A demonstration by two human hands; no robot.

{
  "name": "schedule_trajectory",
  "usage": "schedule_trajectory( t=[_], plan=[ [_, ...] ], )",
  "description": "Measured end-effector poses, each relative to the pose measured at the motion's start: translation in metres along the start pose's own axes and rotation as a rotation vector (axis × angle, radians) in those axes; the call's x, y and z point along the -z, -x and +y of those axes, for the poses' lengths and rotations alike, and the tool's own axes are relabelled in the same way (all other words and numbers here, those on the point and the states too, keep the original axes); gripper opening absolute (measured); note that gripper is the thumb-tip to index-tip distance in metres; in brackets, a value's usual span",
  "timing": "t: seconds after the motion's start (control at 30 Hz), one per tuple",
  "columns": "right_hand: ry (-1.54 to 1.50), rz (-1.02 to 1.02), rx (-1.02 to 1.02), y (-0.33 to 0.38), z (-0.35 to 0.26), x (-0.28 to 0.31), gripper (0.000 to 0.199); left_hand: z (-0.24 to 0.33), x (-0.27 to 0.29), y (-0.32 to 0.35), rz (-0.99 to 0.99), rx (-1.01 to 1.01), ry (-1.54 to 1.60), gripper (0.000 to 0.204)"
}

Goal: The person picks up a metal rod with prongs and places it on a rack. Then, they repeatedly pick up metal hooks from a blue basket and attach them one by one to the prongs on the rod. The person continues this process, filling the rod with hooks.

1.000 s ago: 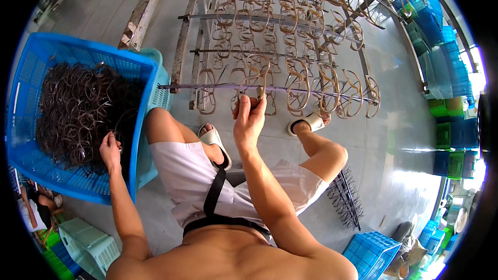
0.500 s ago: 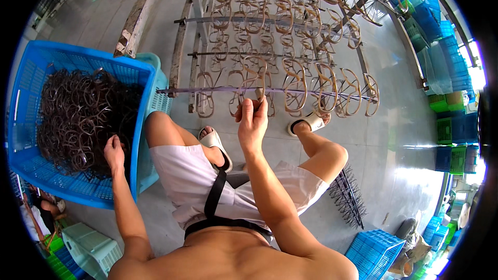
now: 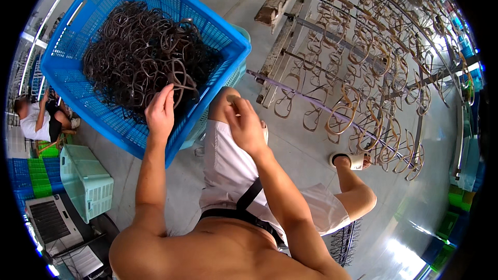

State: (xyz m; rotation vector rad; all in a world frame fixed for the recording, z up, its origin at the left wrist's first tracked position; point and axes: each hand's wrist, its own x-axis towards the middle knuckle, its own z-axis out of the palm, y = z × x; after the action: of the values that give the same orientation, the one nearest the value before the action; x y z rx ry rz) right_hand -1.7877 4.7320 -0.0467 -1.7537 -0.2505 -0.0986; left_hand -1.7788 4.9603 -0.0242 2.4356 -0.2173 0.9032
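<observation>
My left hand point(image 3: 160, 113) is closed, pinching a brown eyeglass frame point(image 3: 182, 84) by its near edge over a blue basket point(image 3: 215, 15). Beneath it lies a tangled heap of dark eyeglass frames point(image 3: 137, 46). My right hand point(image 3: 248, 128) is just right of the basket, above my knee. Its fingers are bent and apart from the thumb, and I make out no frame in them. A small olive-brown patch shows at its fingertips; what it is I cannot tell. Brown eyeglass frames point(image 3: 342, 116) hang along a purple-wrapped rod point(image 3: 311, 98) to the right.
Behind that rod, a rack point(image 3: 303, 10) carries more rods full of hanging frames. A pale green crate point(image 3: 85, 181) stands at lower left, near a seated person point(image 3: 39, 119). A dark bristled rod point(image 3: 345, 243) lies on the floor by my right leg.
The view has turned left toward the basket. My right hand has left the rod and come over beside the basket. My left hand has lifted a brown eyeglass frame from the heap.
</observation>
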Motion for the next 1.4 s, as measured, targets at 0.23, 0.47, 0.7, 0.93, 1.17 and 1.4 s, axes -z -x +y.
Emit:
schedule_trajectory(
  t=[0.23,0.47,0.7,0.93,1.17,1.4],
  plan=[
    [0.001,-0.244,-0.064,-0.04,-0.004,-0.033,0.07,0.022,0.017,0.003,0.019,0.208,0.394,0.02],
    [-0.732,0.122,-0.418,-0.014,-0.008,-0.059,0.057,0.035,0.026,-0.003,0.207,-0.022,0.042,0.021],
    [-1.275,-0.015,-0.798,-0.018,-0.049,-0.039,0.033,0.063,0.007,0.009,-0.043,-0.572,0.16,0.025],
    [-0.613,0.327,-0.31,-0.008,-0.033,-0.016,0.029,0.085,-0.012,0.028,-0.233,-0.544,0.289,0.025],
    [-0.78,0.199,-0.537,0.025,-0.021,0.05,0.031,0.121,-0.006,-0.004,-0.485,-0.674,0.244,0.02],
    [-0.408,0.817,-0.101,0.035,-0.039,0.088,0.028,0.098,-0.011,-0.02,-0.546,-0.527,0.178,0.019]
  ],
)
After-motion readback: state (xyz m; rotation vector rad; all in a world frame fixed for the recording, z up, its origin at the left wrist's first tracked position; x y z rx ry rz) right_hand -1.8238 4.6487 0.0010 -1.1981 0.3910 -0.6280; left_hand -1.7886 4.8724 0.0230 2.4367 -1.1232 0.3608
